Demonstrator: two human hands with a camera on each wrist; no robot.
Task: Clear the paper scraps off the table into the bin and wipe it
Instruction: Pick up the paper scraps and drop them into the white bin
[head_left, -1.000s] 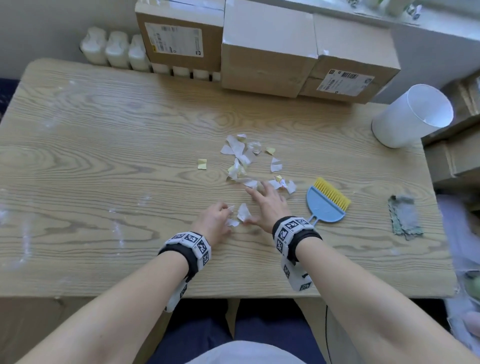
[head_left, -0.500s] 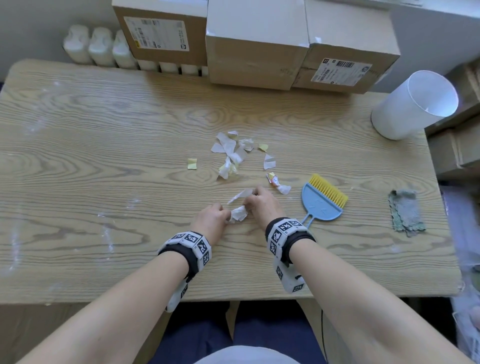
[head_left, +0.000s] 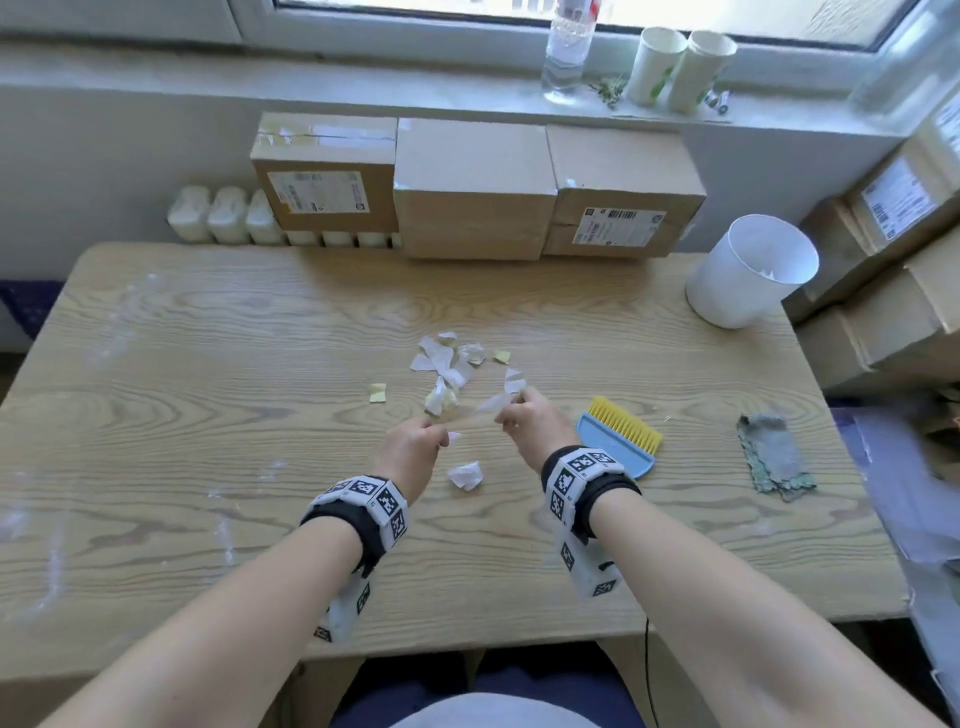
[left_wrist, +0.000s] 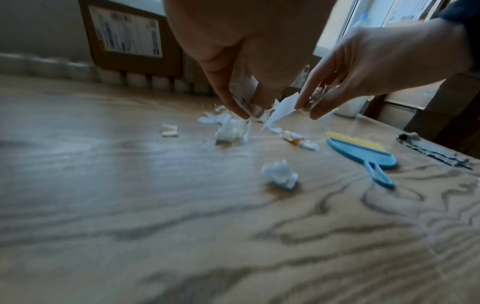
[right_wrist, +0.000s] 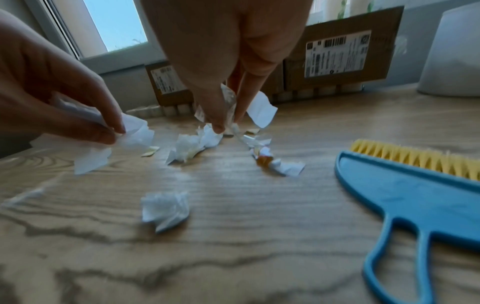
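Both hands are raised a little above the wooden table (head_left: 208, 364). My left hand (head_left: 415, 447) pinches white paper scraps (left_wrist: 244, 96) between thumb and fingers. My right hand (head_left: 524, 415) pinches more white scraps (right_wrist: 259, 111), one strip (head_left: 493, 402) sticking out to the left. One crumpled white scrap (head_left: 466, 475) lies on the table between my wrists. A loose pile of white and yellow scraps (head_left: 447, 364) lies beyond the hands, with a lone yellow scrap (head_left: 377, 392) to its left. The white bin (head_left: 748, 273) stands at the table's far right corner.
A blue hand brush with yellow bristles (head_left: 621, 434) lies just right of my right hand. A grey-green cloth (head_left: 774, 457) lies near the table's right edge. Cardboard boxes (head_left: 472, 192) line the back edge, and more boxes (head_left: 893, 291) are stacked to the right.
Both hands have lifted off the table with scraps pinched in them. One crumpled scrap stays on the table between the wrists. The head view has tilted up.
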